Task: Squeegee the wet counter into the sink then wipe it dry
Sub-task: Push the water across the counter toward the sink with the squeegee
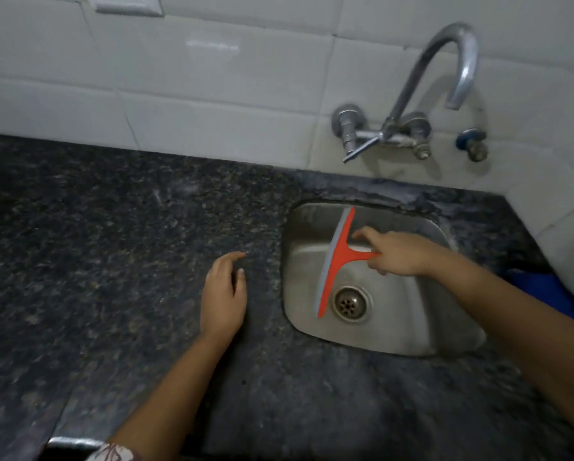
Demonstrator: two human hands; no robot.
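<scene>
Dark speckled granite counter [112, 261] under white wall tiles, with a steel sink [412, 331] set in at the right and the tap [445, 61] at its 12 o'clock. The orange squeegee [337, 261] was out over the basin, blade running roughly 12 to 6, low end just beside the drain [350, 301]. The right hand [395, 252] had its fingers wrapped round the handle, 1 finger stretched toward the blade. The left hand [224, 294] sat at the sink's 9 o'clock over the stone, fingers loose and slightly curved, holding nothing. Couldn't tell if it touched. It was too dim to see how wet the counter was.

My take: this looked like the end of a pull, water coming off the blade into the basin. To do it well I'd start each stroke far out at 9 o'clock, keep the rubber flat with even pressure, overlap the passes, and carry each 1 right over the sink lip. Something blue [545, 294] at 3 o'clock might've been the drying cloth, not sure.
</scene>
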